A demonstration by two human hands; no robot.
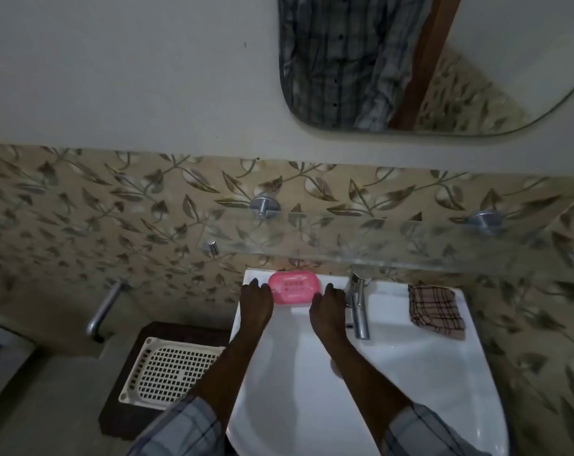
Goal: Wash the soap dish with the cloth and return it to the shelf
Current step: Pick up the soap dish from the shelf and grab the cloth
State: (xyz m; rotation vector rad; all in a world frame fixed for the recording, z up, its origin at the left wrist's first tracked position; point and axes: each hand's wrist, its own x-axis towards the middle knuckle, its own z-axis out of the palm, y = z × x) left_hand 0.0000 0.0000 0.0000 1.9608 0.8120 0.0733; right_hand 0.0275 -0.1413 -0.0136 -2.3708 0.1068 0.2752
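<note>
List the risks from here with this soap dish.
1. The soap dish sits on the back ledge of the sink, between the left hand and right hand. If lifted by its ends, it may slip into the bowl.
2. The glass shelf juts out just above, so lifting straight up could strike its edge.
3. The cloth lies past the faucet, and reaching across may bump it.

Home bathroom: white washbasin [394,366] with chrome tap [359,311], wall mirror [410,67] above, glass shelf [377,245], leaf-patterned tiles [114,205].
</note>
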